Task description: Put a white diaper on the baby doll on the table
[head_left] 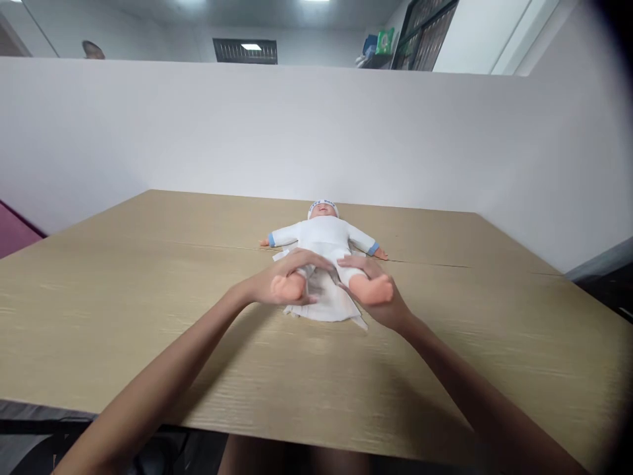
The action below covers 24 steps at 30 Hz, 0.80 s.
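Observation:
A baby doll (pixel 324 231) lies on its back in a white suit with blue cuffs, its arms spread and its feet toward me. A white band with blue lettering circles its head. Beneath its hips and legs a white diaper (pixel 331 310) is spread out, unfolded toward me. My left hand (pixel 277 277) curves around the doll's leg on the left, fingers above and thumb below. Around the leg on the right, my right hand (pixel 390 303) has its fingers laid over the top. Both bare feet poke out in front of my palms. Some fingertips are blurred between the legs.
The wood-coloured table (pixel 173 316) has a seam running across it behind my hands. A white partition (pixel 247 132) rises at its far edge. Beyond the partition, the top of a person's head (pixel 93 50) and a green package (pixel 384 41) show.

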Each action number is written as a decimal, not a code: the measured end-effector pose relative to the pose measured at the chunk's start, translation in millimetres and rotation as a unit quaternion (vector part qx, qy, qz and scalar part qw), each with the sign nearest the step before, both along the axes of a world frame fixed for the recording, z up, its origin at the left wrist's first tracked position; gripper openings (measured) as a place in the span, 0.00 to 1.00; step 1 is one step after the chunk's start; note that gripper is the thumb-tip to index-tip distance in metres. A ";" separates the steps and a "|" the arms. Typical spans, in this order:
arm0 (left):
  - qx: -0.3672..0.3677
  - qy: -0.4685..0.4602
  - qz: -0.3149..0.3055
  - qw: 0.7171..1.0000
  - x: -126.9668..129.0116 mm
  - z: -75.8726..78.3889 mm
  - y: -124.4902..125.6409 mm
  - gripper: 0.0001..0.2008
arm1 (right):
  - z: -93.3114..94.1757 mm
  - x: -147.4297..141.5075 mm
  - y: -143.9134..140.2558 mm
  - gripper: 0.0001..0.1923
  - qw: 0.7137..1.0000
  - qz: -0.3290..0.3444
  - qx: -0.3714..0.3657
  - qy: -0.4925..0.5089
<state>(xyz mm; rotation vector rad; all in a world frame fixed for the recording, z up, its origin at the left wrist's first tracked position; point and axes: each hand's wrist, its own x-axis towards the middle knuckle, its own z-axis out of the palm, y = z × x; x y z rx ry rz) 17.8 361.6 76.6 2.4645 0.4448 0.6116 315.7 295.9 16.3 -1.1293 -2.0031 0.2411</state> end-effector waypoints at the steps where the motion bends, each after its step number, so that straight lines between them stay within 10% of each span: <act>1: 0.013 0.026 -0.004 1.000 -10.6 -6.6 1.1 0.31 | -5.8 8.4 0.0 0.21 1.000 0.020 0.007 -0.014; 11: 0.113 0.109 -0.029 0.987 -57.2 -74.9 15.0 0.30 | -58.4 60.3 15.2 0.16 0.940 0.086 0.231 -0.237; 24: 0.125 0.132 -0.024 0.983 -60.4 -67.5 6.3 0.40 | -63.7 57.2 17.7 0.19 0.940 0.093 0.214 -0.250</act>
